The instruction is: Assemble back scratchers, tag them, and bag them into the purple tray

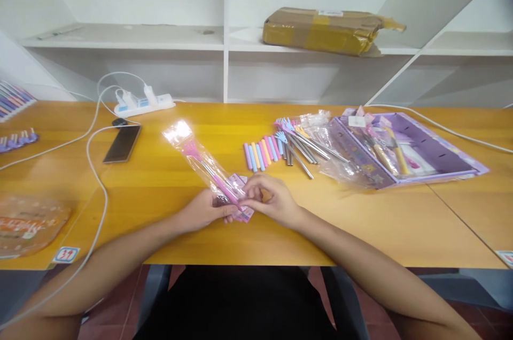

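A back scratcher (208,168) with a pink claw head, metal rod and pink handle lies slantwise in a clear plastic sleeve (177,134). My left hand (207,209) is closed around its handle end, thumb on top. At the sleeve's lower end my right hand (272,196) pinches with thumb and forefinger; whether it grips the plastic or the card is hard to make out. A pink and purple printed card (239,182) shows between and under the hands. Beyond them lie a row of pastel handles (262,153) and a pile of metal rods with coloured claw heads (298,142).
On the right an open purple box (441,177) holds wrapped items, with loose clear plastic bags (340,169) beside it. A phone (122,144), white cables and a power strip (144,105) are at left. A taped carton (320,30) rests on the shelf.
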Demonstrator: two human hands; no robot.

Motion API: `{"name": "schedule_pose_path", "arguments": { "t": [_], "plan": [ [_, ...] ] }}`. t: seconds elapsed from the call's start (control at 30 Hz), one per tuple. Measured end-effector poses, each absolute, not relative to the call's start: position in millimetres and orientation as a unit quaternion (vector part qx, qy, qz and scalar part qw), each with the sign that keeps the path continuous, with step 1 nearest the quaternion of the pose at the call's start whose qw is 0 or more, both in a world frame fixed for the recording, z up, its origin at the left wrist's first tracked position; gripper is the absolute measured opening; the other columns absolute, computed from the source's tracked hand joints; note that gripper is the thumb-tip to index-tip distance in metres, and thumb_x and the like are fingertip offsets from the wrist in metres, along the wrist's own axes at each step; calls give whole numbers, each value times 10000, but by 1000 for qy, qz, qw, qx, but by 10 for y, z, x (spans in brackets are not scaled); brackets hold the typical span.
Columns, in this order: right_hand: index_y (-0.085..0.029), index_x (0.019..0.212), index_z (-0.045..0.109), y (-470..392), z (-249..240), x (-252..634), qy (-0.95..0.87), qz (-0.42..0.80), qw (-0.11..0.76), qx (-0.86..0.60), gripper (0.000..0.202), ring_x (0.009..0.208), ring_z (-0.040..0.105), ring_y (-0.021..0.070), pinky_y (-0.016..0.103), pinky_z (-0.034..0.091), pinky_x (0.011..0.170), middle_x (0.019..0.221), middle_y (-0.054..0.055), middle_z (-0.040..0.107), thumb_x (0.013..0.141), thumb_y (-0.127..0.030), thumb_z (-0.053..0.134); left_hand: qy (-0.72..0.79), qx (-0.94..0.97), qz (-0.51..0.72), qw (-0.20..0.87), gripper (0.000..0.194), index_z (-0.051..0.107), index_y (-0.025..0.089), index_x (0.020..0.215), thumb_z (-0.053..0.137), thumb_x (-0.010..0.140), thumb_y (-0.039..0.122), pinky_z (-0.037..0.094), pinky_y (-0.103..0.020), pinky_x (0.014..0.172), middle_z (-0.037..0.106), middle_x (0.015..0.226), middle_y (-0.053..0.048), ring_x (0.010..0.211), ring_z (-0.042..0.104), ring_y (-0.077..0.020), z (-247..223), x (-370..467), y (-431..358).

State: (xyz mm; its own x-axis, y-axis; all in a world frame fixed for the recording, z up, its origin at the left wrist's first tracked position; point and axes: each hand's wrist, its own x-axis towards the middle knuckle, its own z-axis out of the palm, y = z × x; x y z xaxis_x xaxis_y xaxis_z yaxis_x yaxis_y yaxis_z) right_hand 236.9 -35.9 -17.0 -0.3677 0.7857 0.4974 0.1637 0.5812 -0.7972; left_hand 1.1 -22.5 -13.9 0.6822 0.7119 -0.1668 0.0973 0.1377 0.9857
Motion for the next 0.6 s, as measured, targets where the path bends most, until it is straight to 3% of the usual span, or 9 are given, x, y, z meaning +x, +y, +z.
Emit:
{"name": "schedule_pose_path", "arguments": {
  "t": [0.17,0.37,0.6],
  "plan": [
    [-218,1150,607,-329,-109,2399,-729,430,414,-335,376,649,516,109,244,447,603,769,-50,543,893,-416,799,340,616,224,675,324,730,150,1007,787,869,437,552,-307,692,754,837,-62,703,668,-170,-107,-14,-235],
    [-187,915,606,-327,-160,2407,-740,499,326,-313,322,621,483,97,224,407,576,741,-39,572,937,-484,729,294,632,211,685,342,710,150,1074,689,951,468,551,-307,721,769,963,-103,748,667,-173,-107,-29,-228],
    [-175,829,599,-344,-120,2414,-769,491,289,-291,344,626,503,94,221,433,611,703,-29,577,1043,-443,575,271,649,175,689,316,726,169,1082,673,963,457,556,-288,706,756,959,-92,743,666,-165,-88,-52,-214]
  ]
}}
